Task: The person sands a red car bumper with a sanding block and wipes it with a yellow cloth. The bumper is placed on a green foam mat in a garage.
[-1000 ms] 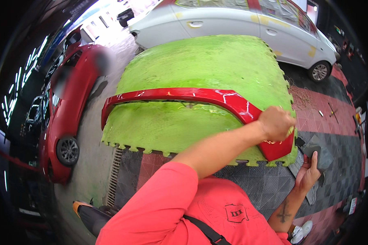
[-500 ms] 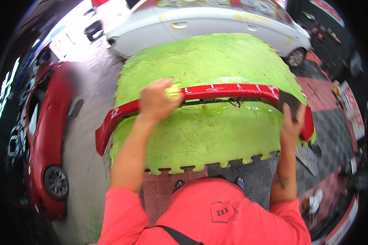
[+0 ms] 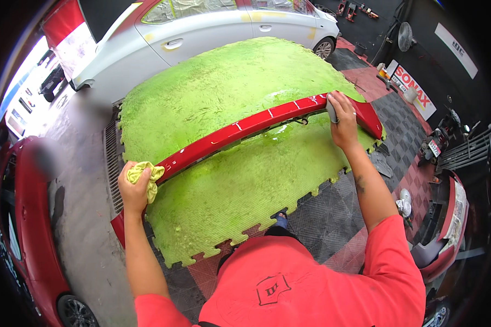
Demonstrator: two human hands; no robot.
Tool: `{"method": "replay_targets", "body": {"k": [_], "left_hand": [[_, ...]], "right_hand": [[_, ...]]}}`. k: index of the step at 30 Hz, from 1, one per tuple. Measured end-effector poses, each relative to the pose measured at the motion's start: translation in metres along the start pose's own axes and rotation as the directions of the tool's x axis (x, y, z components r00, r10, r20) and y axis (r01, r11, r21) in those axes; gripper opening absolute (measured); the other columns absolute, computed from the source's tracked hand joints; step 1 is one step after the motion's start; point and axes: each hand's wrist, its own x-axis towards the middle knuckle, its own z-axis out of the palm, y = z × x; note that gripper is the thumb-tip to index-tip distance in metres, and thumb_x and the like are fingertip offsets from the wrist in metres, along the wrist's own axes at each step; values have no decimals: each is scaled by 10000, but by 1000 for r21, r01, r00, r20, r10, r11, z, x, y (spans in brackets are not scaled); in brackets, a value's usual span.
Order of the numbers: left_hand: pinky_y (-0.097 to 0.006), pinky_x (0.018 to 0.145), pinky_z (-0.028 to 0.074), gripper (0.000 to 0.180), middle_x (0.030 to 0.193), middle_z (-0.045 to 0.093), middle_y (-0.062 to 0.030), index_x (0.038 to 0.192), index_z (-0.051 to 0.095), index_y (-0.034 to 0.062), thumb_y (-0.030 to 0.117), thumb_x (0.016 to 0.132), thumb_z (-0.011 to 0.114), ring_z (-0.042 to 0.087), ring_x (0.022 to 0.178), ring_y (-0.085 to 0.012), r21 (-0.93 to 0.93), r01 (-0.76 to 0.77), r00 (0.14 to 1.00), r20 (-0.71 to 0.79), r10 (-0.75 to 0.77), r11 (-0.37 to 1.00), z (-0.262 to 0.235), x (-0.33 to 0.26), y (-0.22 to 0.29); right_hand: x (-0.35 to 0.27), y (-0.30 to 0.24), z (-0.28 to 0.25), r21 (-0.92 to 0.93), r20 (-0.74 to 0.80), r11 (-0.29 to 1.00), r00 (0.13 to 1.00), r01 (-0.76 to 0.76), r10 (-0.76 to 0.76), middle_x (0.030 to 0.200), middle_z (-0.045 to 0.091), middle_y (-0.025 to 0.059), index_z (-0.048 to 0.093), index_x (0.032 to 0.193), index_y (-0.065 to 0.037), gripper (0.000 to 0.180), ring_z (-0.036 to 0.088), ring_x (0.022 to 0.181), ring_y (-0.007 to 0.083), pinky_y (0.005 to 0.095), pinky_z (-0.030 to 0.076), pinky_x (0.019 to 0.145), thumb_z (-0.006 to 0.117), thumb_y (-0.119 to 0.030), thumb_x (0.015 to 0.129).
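A long, curved, glossy red car spoiler (image 3: 218, 139) lies across a green foam mat (image 3: 213, 82), marked with short white lines; a thin cable shows under its far half. At its left end, my left hand (image 3: 131, 191) is closed on a crumpled yellow-green cloth (image 3: 146, 173), which is against the red surface. Toward the spoiler's right end rests my right hand (image 3: 343, 122), its fingers over the top edge. A grey sheet that looks like sandpaper (image 3: 331, 113) is under those fingers, mostly hidden by them.
Beyond the mat stands a white car (image 3: 202, 35) with masked windows. A red car (image 3: 30, 212) is at the left. On the right are a loose bumper (image 3: 444, 231), a wall fan (image 3: 405, 36) and a motorcycle (image 3: 441, 143). A floor grate (image 3: 113, 163) runs along the mat's left edge.
My left hand has slid with the cloth to the spoiler's left part. My right hand has shifted inward from its right end. The view has turned, so the spoiler appears more slanted.
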Motion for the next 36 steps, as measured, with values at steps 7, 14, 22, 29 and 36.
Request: {"method": "replay_targets", "body": {"k": [7, 14, 22, 29, 36], "left_hand": [[-316, 770, 520, 258, 929, 694, -36, 1050, 670, -15, 190, 986, 813, 629, 835, -118, 33, 8, 995, -102, -5, 999, 0, 11, -19], [-317, 752, 518, 226, 939, 695, -39, 1036, 662, -3, 175, 989, 793, 628, 835, -113, 19, 65, 997, -35, -64, 998, -5, 18, -25], [-346, 825, 583, 533, 972, 725, -64, 1207, 623, 75, 71, 773, 933, 696, 892, -145, 244, 28, 937, 332, -110, 969, -14, 5, 53], [-360, 793, 600, 611, 927, 749, -69, 1275, 596, 107, 29, 755, 906, 722, 843, -165, 385, -49, 928, 358, -100, 922, -3, 28, 50], [-356, 775, 597, 614, 916, 735, -74, 1223, 606, 84, 27, 682, 889, 701, 826, -147, 522, -109, 947, 314, -72, 846, -18, 55, 135]], "right_hand": [[26, -185, 24, 205, 22, 976, 997, 70, -76, 1320, 698, 182, 667, 1363, -50, 579, 640, 1298, 413, 544, 480, 1140, 742, 23, 793], [14, -298, 41, 271, -57, 885, 925, 377, -376, 1328, 696, 206, 665, 1334, -7, 431, 629, 1295, 409, 595, 436, 1173, 608, -138, 927], [14, -65, -3, -35, 265, 995, 961, 93, -81, 1618, 582, 134, 533, 1578, -69, 732, 497, 1553, 354, 541, 414, 1259, 735, -83, 875], [32, -29, 14, -85, 191, 942, 934, 323, -303, 1544, 629, 138, 598, 1385, -86, 454, 594, 1467, 310, 500, 438, 1214, 690, -114, 941], [58, -2, -18, 110, 56, 932, 934, 344, -352, 1437, 655, 133, 593, 1358, -69, 593, 624, 1375, 331, 512, 438, 1179, 804, -72, 805]]}}
